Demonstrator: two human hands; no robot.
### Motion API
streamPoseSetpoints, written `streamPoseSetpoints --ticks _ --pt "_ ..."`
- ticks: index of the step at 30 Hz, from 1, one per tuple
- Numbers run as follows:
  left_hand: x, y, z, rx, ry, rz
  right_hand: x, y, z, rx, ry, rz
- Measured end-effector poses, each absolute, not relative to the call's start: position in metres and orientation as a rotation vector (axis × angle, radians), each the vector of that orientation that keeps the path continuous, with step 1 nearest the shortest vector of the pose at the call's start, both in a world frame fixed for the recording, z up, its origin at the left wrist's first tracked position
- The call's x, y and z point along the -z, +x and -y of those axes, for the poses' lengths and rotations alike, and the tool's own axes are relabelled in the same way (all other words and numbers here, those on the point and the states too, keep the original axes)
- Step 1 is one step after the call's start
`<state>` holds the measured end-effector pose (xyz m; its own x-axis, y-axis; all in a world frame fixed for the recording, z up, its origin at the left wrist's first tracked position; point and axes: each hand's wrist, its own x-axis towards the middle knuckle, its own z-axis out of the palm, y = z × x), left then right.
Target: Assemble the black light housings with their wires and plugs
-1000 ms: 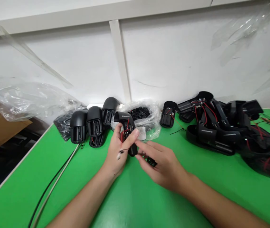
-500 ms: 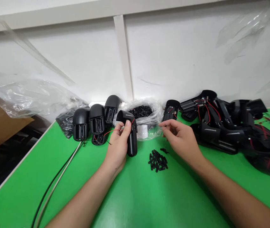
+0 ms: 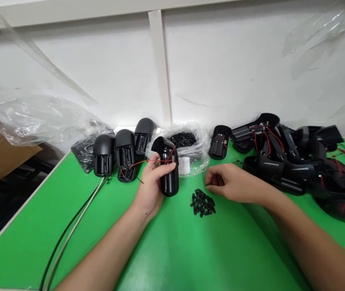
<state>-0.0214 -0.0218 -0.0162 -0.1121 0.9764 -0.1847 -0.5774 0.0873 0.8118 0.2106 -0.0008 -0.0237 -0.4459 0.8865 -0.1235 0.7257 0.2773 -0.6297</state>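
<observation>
A black plastic battery housing (image 3: 170, 180) is gripped in my left hand (image 3: 150, 182), its hollow inner side turned toward me. The thumb lies across it, and a red wire runs over the housing and the fingers. My right hand (image 3: 228, 184) is just above the green table, at the upper right of a small heap of black plastic pieces (image 3: 202, 203). Its fingers are curled with the tips pressed together; whatever is between them is hidden.
Several black housings with battery slots (image 3: 124, 149) stand at the back left, beside cables (image 3: 72, 226). An open plastic bag (image 3: 201, 155) of small black parts sits at the back middle. More wired housings (image 3: 269, 165) are piled on the right. A cardboard box (image 3: 2, 149) is at far left.
The housing in my left hand has turned to show its inside. My right hand has come down toward the small heap, its fingers curling in. A loose piece beside the heap no longer shows.
</observation>
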Motion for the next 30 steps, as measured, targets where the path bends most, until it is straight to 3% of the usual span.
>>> streamPoseSetpoints --ticks 16,23,30 --pt "0.023 -0.024 0.028 -1.246 0.873 -0.771 0.031 0.199 -0.003 -0.865 -1.364 1.858" --pt "0.027 -0.015 0.024 -1.357 0.669 -1.002 0.034 0.184 0.0 -1.143 -1.245 1.628" --pt "0.027 -0.014 0.026 -1.362 0.739 -1.043 0.033 0.178 0.004 -1.17 -1.263 1.606"
